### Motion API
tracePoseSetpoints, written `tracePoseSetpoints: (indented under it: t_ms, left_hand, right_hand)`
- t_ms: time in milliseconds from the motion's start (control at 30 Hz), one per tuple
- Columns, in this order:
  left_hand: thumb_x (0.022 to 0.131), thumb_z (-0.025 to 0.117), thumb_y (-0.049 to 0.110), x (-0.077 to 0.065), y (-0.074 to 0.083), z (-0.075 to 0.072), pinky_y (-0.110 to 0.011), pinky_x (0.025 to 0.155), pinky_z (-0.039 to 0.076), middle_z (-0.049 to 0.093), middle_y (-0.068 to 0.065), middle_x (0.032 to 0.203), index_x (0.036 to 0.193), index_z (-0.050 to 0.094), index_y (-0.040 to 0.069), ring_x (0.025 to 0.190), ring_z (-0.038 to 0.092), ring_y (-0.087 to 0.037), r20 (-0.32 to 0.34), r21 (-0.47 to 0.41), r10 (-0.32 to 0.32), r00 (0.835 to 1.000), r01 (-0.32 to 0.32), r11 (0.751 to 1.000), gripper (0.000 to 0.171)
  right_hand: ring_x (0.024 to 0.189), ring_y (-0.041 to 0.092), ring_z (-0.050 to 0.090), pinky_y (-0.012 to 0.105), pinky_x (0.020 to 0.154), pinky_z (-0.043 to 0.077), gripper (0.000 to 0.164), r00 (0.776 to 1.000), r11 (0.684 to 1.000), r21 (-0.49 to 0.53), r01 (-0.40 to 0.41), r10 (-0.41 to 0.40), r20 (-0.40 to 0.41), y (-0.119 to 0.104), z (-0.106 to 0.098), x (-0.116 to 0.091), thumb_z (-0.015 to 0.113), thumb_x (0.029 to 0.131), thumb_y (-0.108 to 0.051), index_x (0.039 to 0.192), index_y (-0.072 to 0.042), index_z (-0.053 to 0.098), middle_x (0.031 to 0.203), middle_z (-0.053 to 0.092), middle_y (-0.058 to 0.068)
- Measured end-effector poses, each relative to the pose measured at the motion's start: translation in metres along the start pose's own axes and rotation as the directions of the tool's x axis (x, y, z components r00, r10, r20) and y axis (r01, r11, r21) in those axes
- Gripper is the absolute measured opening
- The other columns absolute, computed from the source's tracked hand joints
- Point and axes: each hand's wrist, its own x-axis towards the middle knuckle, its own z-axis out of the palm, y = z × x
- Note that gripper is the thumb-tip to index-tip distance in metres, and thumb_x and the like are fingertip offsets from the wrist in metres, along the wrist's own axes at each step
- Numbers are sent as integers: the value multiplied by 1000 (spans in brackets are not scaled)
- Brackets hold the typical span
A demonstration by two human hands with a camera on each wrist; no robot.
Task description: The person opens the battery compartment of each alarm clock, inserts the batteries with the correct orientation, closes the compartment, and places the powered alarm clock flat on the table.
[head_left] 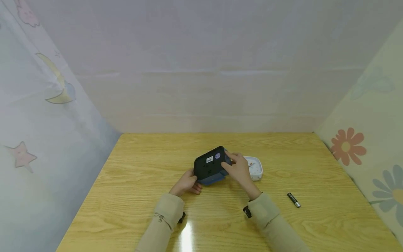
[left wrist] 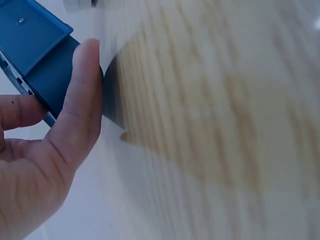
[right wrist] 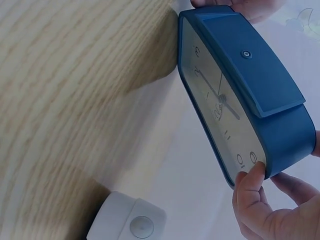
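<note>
Left hand (head_left: 188, 182), head view: grasping the left corner of 1 blue clock (head_left: 206, 171), thumb at the back, other fingers beneath. Right hand (head_left: 237, 169): grasping the opposite end. Blue clock: rounded corners, flat black back turned up, bearing 1 white printed label (head_left: 210, 159) and 1 round purple sticker (head_left: 217, 155); tilted between the 2 hands, over the tabletop (head_left: 145, 154). Tabletop: yellowish wood, marked grain, 1 bright reflection at the near side. To the right: 1 white clock (head_left: 257, 168), dial up, partly hidden by the right hand; farther right, 1 black-and-silver battery (head_left: 294, 200), lying apart. Room: pale hangings (head_left: 201, 98) on 3 sides, the side ones printed with moon, star and flowers.

Left wrist view: left hand's grip on the blue casing; raised panel with 1 screw; wood grain blurred.

Right wrist view: blue clock's pale dial (right wrist: 222, 127), grey numerals and pointers, facing obliquely downward; contact with the tabletop cannot be told. White clock nearby, 1 round disc on its side.
</note>
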Motion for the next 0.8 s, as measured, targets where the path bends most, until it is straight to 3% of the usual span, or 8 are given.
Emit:
tracePoseSetpoints:
  t_ms: [133, 233, 367, 433, 500, 633, 800]
  left_hand:
    - [92, 35, -1, -1, -1, 0, -36, 52, 53, 58, -18, 70, 143, 13, -3, 54, 59, -21, -62, 104, 44, 997, -38, 994, 56]
    - [89, 42, 0, -3, 0, 1, -33, 51, 53, 59, -16, 71, 142, 20, -4, 55, 61, -23, -110, 234, 107, 988, -79, 969, 57]
    - [83, 48, -2, -5, 3, 1, -28, 50, 48, 60, -19, 85, 134, 37, -7, 62, 60, -24, -139, 415, 244, 960, -167, 894, 53]
    - [79, 51, -4, -6, 5, 1, -29, 52, 45, 59, -24, 87, 128, 45, -8, 64, 57, -29, -142, 495, 319, 937, -212, 843, 50]
    - [77, 54, -5, -6, 6, 2, -33, 62, 46, 57, -25, 96, 123, 51, -8, 77, 56, -31, -144, 550, 385, 911, -250, 797, 47]
    - [76, 58, -3, -6, 8, 3, -45, 85, 43, 55, -22, 109, 116, 58, -5, 101, 52, -35, -146, 610, 467, 872, -293, 736, 40]
    - [85, 53, 2, -7, 14, 7, -46, 86, 45, 55, -23, 115, 118, 56, -6, 106, 52, -35, -133, 554, 502, 855, -356, 753, 34]
  right_hand:
    - [90, 34, 54, 41, 68, 49, 49, 1000, 1000, -6, 19, -19, 7, -3, 0, 0, 66, 79, -16, 124, -2, 55, 115, 50, 23]
    - [90, 34, 54, 41, 68, 49, 49, 999, 999, -24, 38, -38, 4, -5, 0, 0, 67, 79, -19, 124, -2, 56, 114, 50, 23]
    - [88, 33, 54, 40, 67, 49, 50, 998, 996, -53, 67, -67, -4, -9, 1, 0, 69, 77, -21, 122, -3, 57, 114, 51, 22]
    - [88, 33, 54, 40, 66, 48, 50, 997, 995, -59, 78, -78, -3, -11, 2, 1, 69, 77, -22, 122, -3, 58, 114, 50, 22]
    - [88, 33, 54, 41, 67, 48, 50, 997, 994, -65, 83, -83, 0, -12, 2, 1, 69, 77, -22, 122, -3, 58, 115, 50, 22]
    - [90, 33, 54, 43, 70, 48, 50, 997, 995, -62, 81, -80, 12, -16, 2, 0, 69, 78, -23, 123, -4, 57, 116, 49, 22]
    - [91, 33, 53, 43, 72, 48, 51, 994, 993, -47, 105, -104, 28, -22, 3, 0, 71, 79, -23, 123, -3, 57, 117, 47, 23]
